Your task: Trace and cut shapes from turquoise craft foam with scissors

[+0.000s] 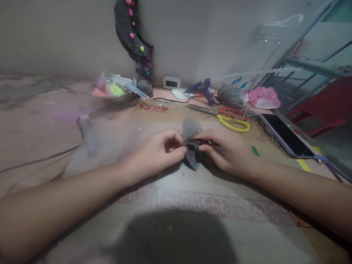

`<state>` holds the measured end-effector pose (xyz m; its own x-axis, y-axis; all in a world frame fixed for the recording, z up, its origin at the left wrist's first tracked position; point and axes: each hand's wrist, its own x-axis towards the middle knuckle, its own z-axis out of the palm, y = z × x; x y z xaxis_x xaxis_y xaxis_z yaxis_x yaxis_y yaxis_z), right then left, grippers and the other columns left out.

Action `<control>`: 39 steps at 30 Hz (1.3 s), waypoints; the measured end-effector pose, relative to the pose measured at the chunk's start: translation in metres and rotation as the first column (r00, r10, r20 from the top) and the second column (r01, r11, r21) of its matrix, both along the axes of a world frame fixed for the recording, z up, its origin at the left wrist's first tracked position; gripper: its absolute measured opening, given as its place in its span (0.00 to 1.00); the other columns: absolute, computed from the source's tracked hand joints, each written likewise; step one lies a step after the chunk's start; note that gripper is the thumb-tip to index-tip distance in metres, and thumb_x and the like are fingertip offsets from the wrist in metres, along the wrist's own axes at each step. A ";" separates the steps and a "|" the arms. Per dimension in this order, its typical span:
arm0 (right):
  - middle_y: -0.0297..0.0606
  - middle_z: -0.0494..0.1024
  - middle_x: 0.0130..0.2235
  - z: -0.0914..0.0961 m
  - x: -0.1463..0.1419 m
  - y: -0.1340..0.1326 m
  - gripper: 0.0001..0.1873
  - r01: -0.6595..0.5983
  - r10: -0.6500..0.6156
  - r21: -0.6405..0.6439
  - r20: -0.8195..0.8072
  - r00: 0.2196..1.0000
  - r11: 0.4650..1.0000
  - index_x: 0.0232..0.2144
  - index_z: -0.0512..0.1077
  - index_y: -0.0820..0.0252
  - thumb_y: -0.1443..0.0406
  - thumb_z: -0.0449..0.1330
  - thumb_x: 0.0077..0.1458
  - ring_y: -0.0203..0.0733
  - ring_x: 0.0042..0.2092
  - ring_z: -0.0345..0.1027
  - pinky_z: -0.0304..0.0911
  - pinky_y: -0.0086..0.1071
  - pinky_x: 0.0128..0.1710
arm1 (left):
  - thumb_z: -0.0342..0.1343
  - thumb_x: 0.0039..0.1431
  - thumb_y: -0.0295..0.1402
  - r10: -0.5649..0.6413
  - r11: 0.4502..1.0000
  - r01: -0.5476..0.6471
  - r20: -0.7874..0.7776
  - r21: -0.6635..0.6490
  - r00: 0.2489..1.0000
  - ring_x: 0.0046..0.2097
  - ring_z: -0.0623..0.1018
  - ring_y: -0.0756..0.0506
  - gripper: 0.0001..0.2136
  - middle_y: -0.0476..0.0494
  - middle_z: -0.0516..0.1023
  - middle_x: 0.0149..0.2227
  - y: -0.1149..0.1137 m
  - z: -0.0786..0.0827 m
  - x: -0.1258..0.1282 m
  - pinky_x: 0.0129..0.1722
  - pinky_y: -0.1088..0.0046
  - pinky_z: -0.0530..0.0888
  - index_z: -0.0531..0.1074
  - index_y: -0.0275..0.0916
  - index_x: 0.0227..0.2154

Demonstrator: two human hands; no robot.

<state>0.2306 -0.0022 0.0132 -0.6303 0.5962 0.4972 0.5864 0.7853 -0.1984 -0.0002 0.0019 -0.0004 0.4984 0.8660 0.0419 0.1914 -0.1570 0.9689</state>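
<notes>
Pinching the curved grey piece (191,128) narrowly between left hand (156,151) and right hand (232,149) fingers; apparently adjusting its middle. Next, seemingly calls for two steady pinches.

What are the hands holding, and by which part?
The left hand and right hand pinch a small grey piece at opposite sides of its middle, between thumb and fingers.
</notes>
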 end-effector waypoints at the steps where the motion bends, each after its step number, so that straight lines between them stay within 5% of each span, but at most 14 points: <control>1: 0.45 0.83 0.39 0.000 0.000 0.000 0.12 0.005 -0.005 -0.006 0.004 1.000 1.000 0.44 0.76 0.62 0.62 0.54 0.67 0.45 0.39 0.76 0.69 0.37 0.40 | 0.59 0.59 0.34 -0.004 1.000 0.004 0.006 -0.004 1.000 0.29 0.72 0.51 0.05 0.50 0.74 0.28 0.000 0.000 0.000 0.26 0.77 0.66 0.70 0.39 0.33; 13: 0.45 0.83 0.38 -0.001 0.003 0.003 0.14 -0.013 0.012 0.082 0.020 1.000 0.997 0.44 0.76 0.63 0.60 0.54 0.67 0.45 0.36 0.75 0.65 0.36 0.35 | 0.61 0.59 0.35 -0.005 0.990 0.016 0.085 -0.140 0.996 0.31 0.76 0.51 0.08 0.51 0.78 0.29 0.002 0.005 -0.002 0.31 0.76 0.69 0.69 0.38 0.33; 39: 0.42 0.83 0.35 -0.002 0.000 0.002 0.14 -0.012 0.005 0.117 0.060 0.998 0.993 0.42 0.76 0.61 0.61 0.53 0.69 0.43 0.35 0.75 0.63 0.33 0.34 | 0.61 0.53 0.33 -0.025 0.981 0.043 0.099 -0.187 0.995 0.29 0.76 0.51 0.08 0.51 0.77 0.26 0.002 0.009 0.002 0.29 0.76 0.70 0.67 0.39 0.29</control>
